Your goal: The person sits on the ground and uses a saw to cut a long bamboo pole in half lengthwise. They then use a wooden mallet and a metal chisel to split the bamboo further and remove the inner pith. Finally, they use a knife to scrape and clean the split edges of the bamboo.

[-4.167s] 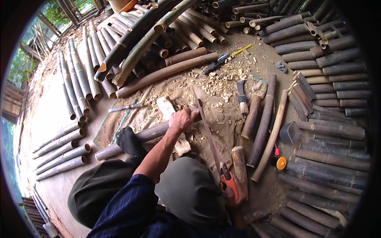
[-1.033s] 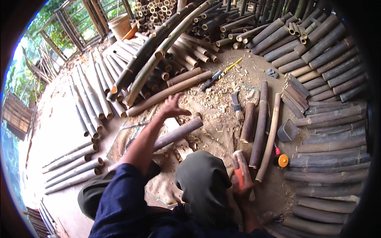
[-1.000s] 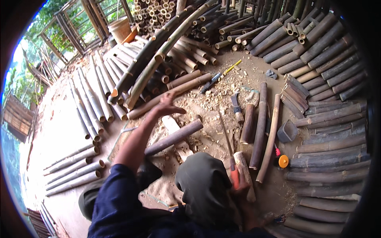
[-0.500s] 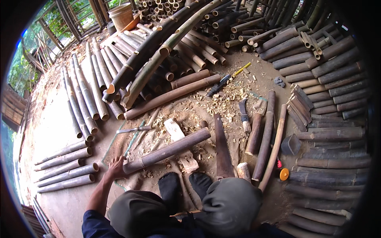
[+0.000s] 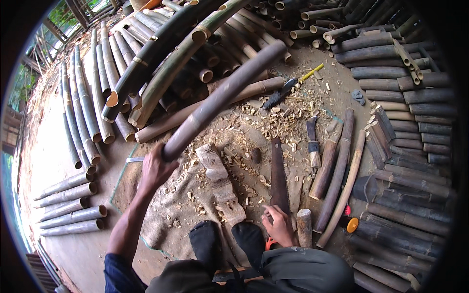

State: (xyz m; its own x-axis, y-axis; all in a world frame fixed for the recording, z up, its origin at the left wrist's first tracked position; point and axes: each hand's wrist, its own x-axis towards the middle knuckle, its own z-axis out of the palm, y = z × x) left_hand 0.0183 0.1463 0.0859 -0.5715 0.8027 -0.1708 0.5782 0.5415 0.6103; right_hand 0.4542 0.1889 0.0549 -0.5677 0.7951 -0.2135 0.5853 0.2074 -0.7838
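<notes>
My left hand (image 5: 157, 170) is wrapped round the lower end of a brown bamboo tube (image 5: 210, 112), lifted off the ground and slanting up to the far right. My right hand (image 5: 279, 225) is over the near end of a saw (image 5: 279, 171), beside its orange handle (image 5: 270, 242); its fingers are partly bent and apart, with nothing seen in them. Between the hands a notched wooden block (image 5: 220, 183) lies on sacking in front of my feet. Part of a flat metal blade (image 5: 135, 159) shows behind my left wrist. A hooked knife (image 5: 312, 141) lies beyond the saw.
Cut bamboo lies in rows at left (image 5: 73, 215) and in stacks at right (image 5: 420, 146). Long dark poles (image 5: 161, 53) slant across the far left. Wood chips (image 5: 273, 117) litter the ground. Bamboo lengths (image 5: 337, 166), a short log (image 5: 304, 227) and an orange disc (image 5: 352, 224) lie at right.
My left hand has raised the bamboo tube off the wooden block and tilted its far end up and away. My right hand has come into view by the saw.
</notes>
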